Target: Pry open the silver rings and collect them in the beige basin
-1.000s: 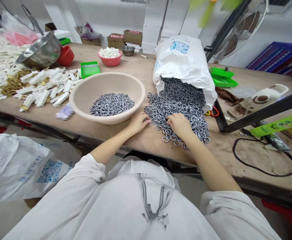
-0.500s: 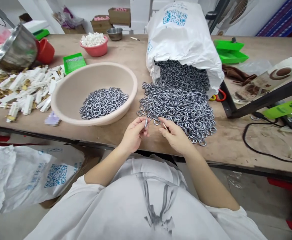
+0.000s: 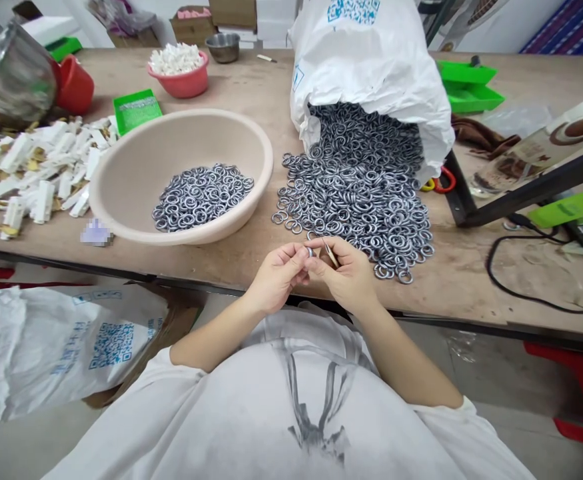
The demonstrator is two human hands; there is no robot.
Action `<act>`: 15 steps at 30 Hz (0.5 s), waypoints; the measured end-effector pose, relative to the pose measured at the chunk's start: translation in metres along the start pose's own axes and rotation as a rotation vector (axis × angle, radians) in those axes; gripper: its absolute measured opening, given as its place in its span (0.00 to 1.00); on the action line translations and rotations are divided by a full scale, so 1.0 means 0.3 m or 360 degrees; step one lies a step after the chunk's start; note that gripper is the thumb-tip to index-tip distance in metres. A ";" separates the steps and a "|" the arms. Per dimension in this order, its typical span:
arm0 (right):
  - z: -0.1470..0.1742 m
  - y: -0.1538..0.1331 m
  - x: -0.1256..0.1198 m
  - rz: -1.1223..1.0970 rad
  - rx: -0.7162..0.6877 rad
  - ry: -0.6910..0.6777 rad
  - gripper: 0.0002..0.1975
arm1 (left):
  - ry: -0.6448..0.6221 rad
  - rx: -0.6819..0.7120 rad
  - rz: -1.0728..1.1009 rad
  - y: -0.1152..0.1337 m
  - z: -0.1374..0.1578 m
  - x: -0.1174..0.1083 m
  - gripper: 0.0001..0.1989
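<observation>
My left hand (image 3: 277,275) pinches a small grey ring (image 3: 310,252) between thumb and fingertips, just in front of the table edge. Touching it from the other side is my right hand (image 3: 350,275), closed around a thin pale stick-like tool (image 3: 330,255) whose tip I cannot make out clearly. Beyond the hands spreads a heap of loose grey rings (image 3: 361,210), spilling from a white woven sack (image 3: 366,73) lying on its side. A wide beige basin (image 3: 116,170) to the left holds more grey rings (image 3: 201,197).
White plastic parts (image 3: 44,200) cover the table's left side, beside a tilted steel bowl (image 3: 14,80). Behind the basin are a green tray (image 3: 136,123) and a red bowl (image 3: 191,85). A black metal frame (image 3: 536,190) and a cable (image 3: 491,267) lie right.
My hands have come together, bringing the ring and the stick-like tool close to each other. The view has tilted slightly, so the table appears higher.
</observation>
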State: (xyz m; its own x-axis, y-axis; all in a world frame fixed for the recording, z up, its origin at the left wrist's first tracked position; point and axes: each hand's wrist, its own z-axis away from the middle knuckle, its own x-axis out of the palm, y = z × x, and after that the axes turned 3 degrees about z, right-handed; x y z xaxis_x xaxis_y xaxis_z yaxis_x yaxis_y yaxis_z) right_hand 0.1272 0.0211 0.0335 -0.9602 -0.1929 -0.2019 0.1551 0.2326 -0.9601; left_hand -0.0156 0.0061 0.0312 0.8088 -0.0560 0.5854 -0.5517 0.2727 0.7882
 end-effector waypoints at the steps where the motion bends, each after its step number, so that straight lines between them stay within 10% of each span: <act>1: 0.000 0.002 0.007 -0.0030 -0.0009 0.0022 0.16 | -0.0012 -0.0012 -0.0006 -0.002 0.003 0.000 0.23; 8: -0.010 0.006 0.009 -0.0067 -0.0117 0.0061 0.20 | -0.0127 -0.0098 -0.0022 -0.001 0.023 0.009 0.24; 15: 0.041 -0.040 -0.006 0.0911 -0.0685 0.0049 0.19 | 0.0010 -0.0063 0.0111 0.022 0.039 0.031 0.26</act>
State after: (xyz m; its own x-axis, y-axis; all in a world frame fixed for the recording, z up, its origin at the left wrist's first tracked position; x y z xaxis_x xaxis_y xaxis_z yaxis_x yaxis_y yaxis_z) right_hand 0.1300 0.0068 0.0429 -0.7627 0.0976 -0.6393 0.5373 0.6458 -0.5424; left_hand -0.0140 -0.0039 0.0442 0.7700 -0.0295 0.6374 -0.5984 0.3134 0.7374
